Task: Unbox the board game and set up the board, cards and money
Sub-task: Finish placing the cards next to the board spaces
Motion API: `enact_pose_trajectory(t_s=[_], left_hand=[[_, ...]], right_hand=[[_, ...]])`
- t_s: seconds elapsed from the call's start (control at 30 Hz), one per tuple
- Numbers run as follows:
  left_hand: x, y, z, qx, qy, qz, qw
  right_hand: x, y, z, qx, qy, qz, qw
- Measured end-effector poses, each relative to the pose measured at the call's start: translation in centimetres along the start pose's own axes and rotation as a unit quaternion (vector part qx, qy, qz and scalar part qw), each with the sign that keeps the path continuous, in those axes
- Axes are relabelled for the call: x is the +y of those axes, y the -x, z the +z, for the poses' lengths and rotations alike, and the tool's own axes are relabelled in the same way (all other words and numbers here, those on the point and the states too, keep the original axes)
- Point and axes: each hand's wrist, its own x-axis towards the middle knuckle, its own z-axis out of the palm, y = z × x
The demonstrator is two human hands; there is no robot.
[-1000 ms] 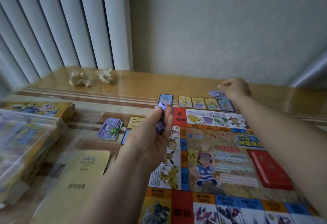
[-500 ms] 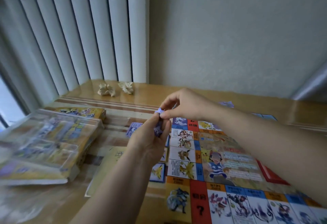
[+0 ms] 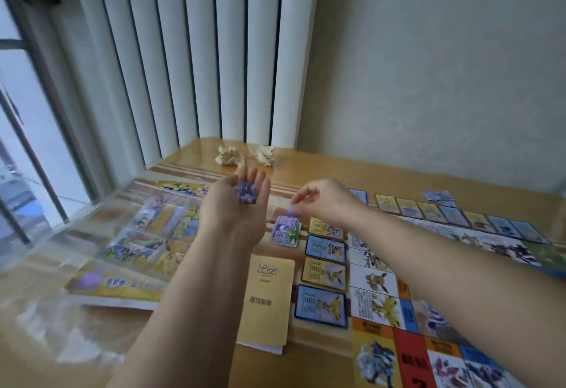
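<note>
While purple notes (image 3: 246, 194) lie in open left hand (image 3: 235, 208) | right hand (image 3: 321, 204) fingers pinch single note (image 3: 291, 211)

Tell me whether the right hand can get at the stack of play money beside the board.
Probably yes. The right hand hangs just above the stack of play money with nothing between them, though it pinches a small purple piece, so it may have to put that down first.

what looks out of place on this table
Two crumpled cream paper wads lie at the far edge of the wooden table, by the white vertical blinds; they look like litter, not game parts. The purple paper money pile near the colourful game board sits skewed.
</note>
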Motion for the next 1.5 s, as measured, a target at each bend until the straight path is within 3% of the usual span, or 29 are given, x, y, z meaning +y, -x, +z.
enact_pose_trajectory(t_s=[0.2,0.37,0.5,0.57,0.67,0.77,1.03,1.17,1.5], left_hand=[[0.7,0.5,0.3,0.002,0.016,-0.005,1.0],[0.0,1.1,0.9,-0.022,-0.01,-0.015,1.0],[-2.8,4.0,2.0,-0.074,-0.06,-0.089,0.991],[-4.9,5.9,2.2,-0.093,-0.072,-0.14,0.983],[-8.1,8.3,1.9,-0.129,-0.079,-0.218,0.964],[-11.6,11.1,1.7,-0.138,-0.099,-0.265,0.949],[-18.7,17.8,1.5,-0.154,-0.169,-0.338,0.913],[-20.9,20.7,1.7,-0.206,-0.183,-0.381,0.883],[-25.1,23.2,2.4,-0.342,-0.266,-0.401,0.807]], right_hand=[[1.6,-1.2,2.3,0.0,0.084,-0.014,0.996],[-0.4,1.6,-1.5,0.083,0.017,-0.079,0.993],[-2.2,7.9,-5.6,0.129,0.052,-0.188,0.972],[-2.2,11.1,-7.2,0.113,0.101,-0.214,0.965],[-1.1,15.1,-9.0,0.053,0.18,-0.187,0.964],[0.6,19.2,-10.3,0.042,0.239,-0.145,0.959],[5.6,28.3,-12.4,0.032,0.22,-0.068,0.973],[7.5,31.8,-13.8,0.033,0.179,-0.022,0.983],[10.6,37.8,-17.6,0.083,0.099,0.027,0.991]])
